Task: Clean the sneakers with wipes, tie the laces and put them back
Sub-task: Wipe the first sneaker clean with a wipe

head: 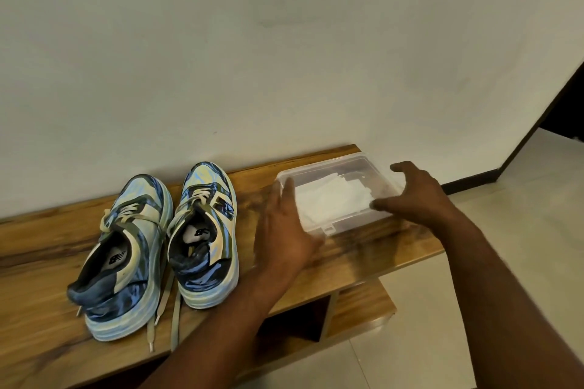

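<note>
Head view: clear lidded box [339,189] of white wipes [331,196] sits at the bench's [47,262] far right corner, its long axis running along the back edge; both hands flank it, left hand [284,230] at its left short side with straight fingers against the wall, right hand [417,193] over its right end, fingers spread and loosely curved, gripping nothing that I can tell; lid looks closed still, so opening it is likely next. Sneakers [158,246] stand side by side on the bench's left part, toes to the wall, blue and cream, laces [164,303] untied and trailing toward the front edge, uncleaned as far as I judge.
</note>
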Demonstrator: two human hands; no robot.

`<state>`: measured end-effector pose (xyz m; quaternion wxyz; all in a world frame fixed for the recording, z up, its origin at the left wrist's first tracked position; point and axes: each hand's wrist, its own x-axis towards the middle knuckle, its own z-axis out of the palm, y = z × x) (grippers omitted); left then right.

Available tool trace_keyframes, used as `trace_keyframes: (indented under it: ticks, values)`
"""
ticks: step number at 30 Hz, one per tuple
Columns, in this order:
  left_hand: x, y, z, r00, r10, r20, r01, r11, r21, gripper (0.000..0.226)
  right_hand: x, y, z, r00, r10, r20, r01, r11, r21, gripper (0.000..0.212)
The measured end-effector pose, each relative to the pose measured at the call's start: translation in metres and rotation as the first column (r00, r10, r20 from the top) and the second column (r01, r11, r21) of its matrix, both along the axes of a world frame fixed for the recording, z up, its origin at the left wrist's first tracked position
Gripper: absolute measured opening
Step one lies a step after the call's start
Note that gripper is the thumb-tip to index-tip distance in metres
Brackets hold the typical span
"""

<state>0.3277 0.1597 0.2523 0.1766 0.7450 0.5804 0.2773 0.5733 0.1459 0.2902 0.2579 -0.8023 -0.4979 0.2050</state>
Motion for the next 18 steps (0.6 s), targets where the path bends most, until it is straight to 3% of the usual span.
trace_keyframes:
  ticks: [2, 5, 13, 18]
  values:
    - [-0.001, 0.002, 0.002, 0.975, 0.081, 0.205, -0.067, 0.995, -0.074, 0.1, 0.001, 0.002, 0.002, 0.985, -0.122, -0.121, 0.13, 0.99, 0.058, 0.084]
    - [0.0, 0.0, 0.002, 0.935, 0.145, 0.322, -0.109, 0.986, -0.128, 0.085, 0.0, 0.002, 0.005, 0.975, -0.204, -0.09, 0.214, 0.97, 0.113, 0.064]
    - [0.001, -0.018, 0.009, 0.928, 0.205, 0.312, -0.183, 0.978, -0.096, 0.086, -0.006, 0.004, 0.017, 0.933, -0.357, 0.044, 0.344, 0.921, 0.182, 0.03]
    - [-0.001, -0.026, 0.015, 0.93, 0.191, 0.313, -0.188, 0.981, -0.039, 0.075, -0.014, 0.002, 0.025, 0.901, -0.433, 0.017, 0.409, 0.864, 0.292, 0.022]
